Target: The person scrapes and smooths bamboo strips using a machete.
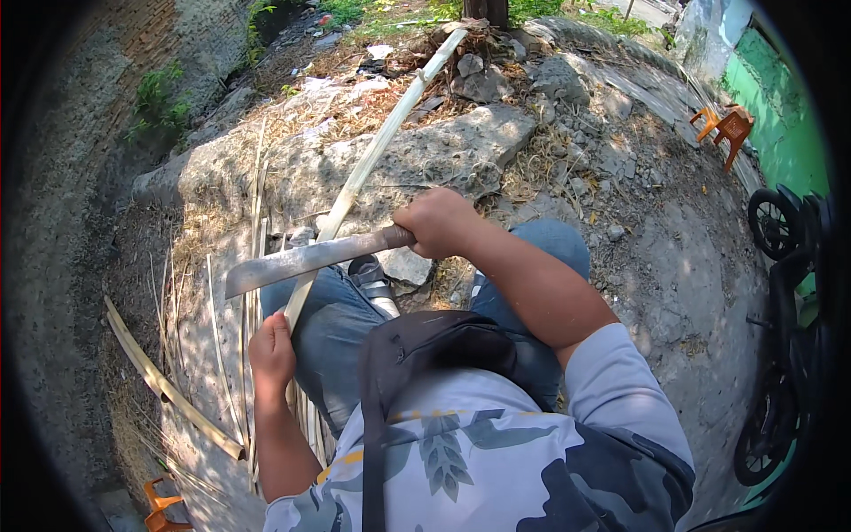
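My right hand [441,222] is closed around the dark handle of a machete [306,260]. Its broad, worn metal blade points left and lies across a long, pale bamboo strip [377,146]; whether the edge touches the strip I cannot tell. The strip slants from my lap up to the foot of a tree trunk [486,12]. Near its lower end my left hand [272,351] is closed, thumb up, with the strip between its fingers. Beneath the blade is my left knee in blue jeans [324,341]. A black bag [430,346] hangs across my front.
Split bamboo strips [232,355] and a curved bamboo piece [168,390] lie on the ground at left. A concrete slab [425,155] with rubble is ahead. Orange chairs [729,133] and a parked motorcycle [784,328] stand at right. A rough wall [66,222] rises at left.
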Available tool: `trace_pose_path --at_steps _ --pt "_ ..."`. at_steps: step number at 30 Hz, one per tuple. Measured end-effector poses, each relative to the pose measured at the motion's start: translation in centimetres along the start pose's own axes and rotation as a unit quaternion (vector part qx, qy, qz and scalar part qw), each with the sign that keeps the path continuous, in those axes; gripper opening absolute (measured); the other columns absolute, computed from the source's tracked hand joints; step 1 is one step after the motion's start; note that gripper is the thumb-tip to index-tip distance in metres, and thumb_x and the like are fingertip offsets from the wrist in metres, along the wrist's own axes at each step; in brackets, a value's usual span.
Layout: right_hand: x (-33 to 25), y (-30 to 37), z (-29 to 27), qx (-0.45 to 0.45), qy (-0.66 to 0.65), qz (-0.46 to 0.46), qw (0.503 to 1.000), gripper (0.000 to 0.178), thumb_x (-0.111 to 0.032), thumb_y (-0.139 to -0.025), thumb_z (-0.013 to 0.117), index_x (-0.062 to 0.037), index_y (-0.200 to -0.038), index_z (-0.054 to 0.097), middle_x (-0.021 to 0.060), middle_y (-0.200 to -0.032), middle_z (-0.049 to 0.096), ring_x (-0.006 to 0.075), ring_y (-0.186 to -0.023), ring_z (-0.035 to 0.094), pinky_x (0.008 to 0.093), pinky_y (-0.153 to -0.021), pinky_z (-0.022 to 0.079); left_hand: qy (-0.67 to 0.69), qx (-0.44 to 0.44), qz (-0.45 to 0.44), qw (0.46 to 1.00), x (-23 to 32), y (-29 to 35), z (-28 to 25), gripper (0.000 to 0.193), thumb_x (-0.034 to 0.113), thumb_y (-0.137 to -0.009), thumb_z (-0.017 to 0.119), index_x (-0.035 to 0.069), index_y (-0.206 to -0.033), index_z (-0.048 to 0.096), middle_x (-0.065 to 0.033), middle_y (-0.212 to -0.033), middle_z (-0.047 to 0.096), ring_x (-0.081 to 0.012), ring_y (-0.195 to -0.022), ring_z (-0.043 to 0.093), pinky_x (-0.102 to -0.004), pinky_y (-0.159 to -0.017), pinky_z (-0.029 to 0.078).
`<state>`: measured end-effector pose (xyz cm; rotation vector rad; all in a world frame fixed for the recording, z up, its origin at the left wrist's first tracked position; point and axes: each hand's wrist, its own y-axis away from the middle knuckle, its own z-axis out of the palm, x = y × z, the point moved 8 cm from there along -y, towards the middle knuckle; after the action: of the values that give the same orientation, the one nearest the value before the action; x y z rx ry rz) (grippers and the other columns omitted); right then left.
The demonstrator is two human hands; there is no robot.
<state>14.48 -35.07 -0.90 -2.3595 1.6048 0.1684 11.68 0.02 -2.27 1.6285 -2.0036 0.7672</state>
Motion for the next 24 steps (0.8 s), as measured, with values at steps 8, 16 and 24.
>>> trace_pose_path --at_steps 8,16,24 --pt "6.9 0.8 -2.3 0.024 -0.059 0.160 0.985 0.016 -0.026 -0.081 0.073 -0.0160 -0.093 0.070 0.0124 -0.083 0.072 0.0359 -0.084 0.071 0.0497 -0.075 0.056 -0.052 -0.014 -0.025 0.998 0.0 -0.2 0.4 0.051 0.040 -0.112 0.044 0.001 -0.086 0.063 -0.0182 -0.068 0.057 -0.0286 -0.061 0.055 -0.0423 -0.060 0.042" --pt "5.1 1.1 -0.6 -0.014 -0.060 0.150 0.987 0.016 -0.026 -0.080 0.073 -0.0157 -0.092 0.069 0.0127 -0.082 0.071 0.0373 -0.083 0.071 0.0504 -0.074 0.056 -0.075 -0.053 -0.046 0.995 0.0 -0.4 -0.1 0.051 0.040 -0.112 0.042 0.001 -0.089 0.064 -0.0219 -0.074 0.062 -0.0399 -0.065 0.060 -0.0474 -0.062 0.044" --pt "-1.2 -0.2 0.6 -0.035 0.031 -0.046 0.998 0.020 -0.025 -0.072 0.077 -0.0172 -0.088 0.068 0.0070 -0.080 0.071 0.0310 -0.080 0.072 0.0468 -0.077 0.055 -0.138 -0.039 -0.024 0.989 0.9 -0.1 -0.2 0.051 0.040 -0.112 0.042 0.000 -0.090 0.065 -0.0252 -0.076 0.062 -0.0468 -0.072 0.062 -0.0492 -0.064 0.046"
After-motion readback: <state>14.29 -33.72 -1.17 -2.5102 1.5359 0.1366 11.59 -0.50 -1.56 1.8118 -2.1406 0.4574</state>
